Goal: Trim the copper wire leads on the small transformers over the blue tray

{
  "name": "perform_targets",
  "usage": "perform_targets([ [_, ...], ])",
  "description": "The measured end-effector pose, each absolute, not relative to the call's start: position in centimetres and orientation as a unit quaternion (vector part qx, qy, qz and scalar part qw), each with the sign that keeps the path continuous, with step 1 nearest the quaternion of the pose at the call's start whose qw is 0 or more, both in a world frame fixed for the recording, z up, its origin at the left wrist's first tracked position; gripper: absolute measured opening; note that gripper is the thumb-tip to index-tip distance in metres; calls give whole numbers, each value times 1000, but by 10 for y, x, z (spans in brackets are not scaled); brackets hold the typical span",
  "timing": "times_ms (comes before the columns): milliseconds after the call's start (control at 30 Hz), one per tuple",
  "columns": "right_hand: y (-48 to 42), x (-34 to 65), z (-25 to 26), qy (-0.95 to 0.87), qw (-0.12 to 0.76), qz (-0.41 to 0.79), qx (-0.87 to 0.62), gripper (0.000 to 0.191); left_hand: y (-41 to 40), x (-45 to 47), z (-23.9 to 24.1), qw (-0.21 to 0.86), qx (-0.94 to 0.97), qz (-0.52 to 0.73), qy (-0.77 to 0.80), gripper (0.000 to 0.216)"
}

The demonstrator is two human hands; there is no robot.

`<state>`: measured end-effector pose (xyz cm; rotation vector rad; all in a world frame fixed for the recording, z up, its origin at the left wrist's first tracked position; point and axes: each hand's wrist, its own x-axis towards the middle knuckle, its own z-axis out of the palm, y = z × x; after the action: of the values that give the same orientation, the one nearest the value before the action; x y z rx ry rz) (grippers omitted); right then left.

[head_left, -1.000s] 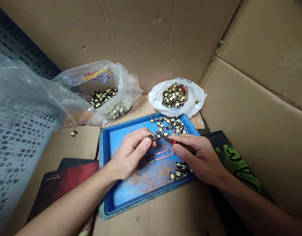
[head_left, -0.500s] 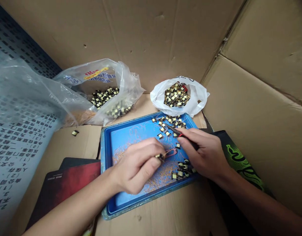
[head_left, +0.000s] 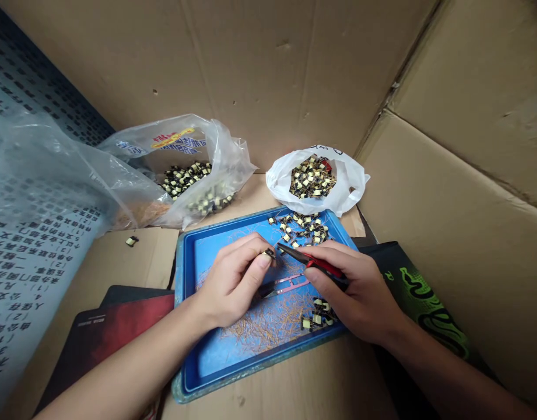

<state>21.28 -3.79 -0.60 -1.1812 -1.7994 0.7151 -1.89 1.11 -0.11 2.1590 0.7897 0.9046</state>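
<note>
My left hand (head_left: 235,280) pinches a small black-and-yellow transformer part (head_left: 269,254) between thumb and fingertips over the blue tray (head_left: 207,367). My right hand (head_left: 351,289) grips red-handled cutters (head_left: 309,262), whose tip points at that part and almost touches it. Pink snips (head_left: 283,287) lie on the tray between both hands. A pile of like parts (head_left: 305,226) sits at the tray's far end, and a few more parts (head_left: 318,315) lie under my right hand. Cut copper wire scraps (head_left: 263,324) litter the tray floor.
A white bag (head_left: 316,178) of the same parts stands behind the tray. A clear plastic bag (head_left: 185,175) with more parts lies at the back left, with one stray part (head_left: 130,240) on the cardboard. Cardboard walls enclose the space. Dark mats lie left (head_left: 106,332) and right (head_left: 425,303).
My left hand dipped toward the near tray, then came back up holding a part. My right hand swung the cutters toward the far pile and back to meet the part.
</note>
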Motion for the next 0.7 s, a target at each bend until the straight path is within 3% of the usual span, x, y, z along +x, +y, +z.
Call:
perform_targets([
  [700, -38, 216, -5, -709, 438, 292, -469, 25, 10, -17, -1, 331, 822, 341, 313, 27],
])
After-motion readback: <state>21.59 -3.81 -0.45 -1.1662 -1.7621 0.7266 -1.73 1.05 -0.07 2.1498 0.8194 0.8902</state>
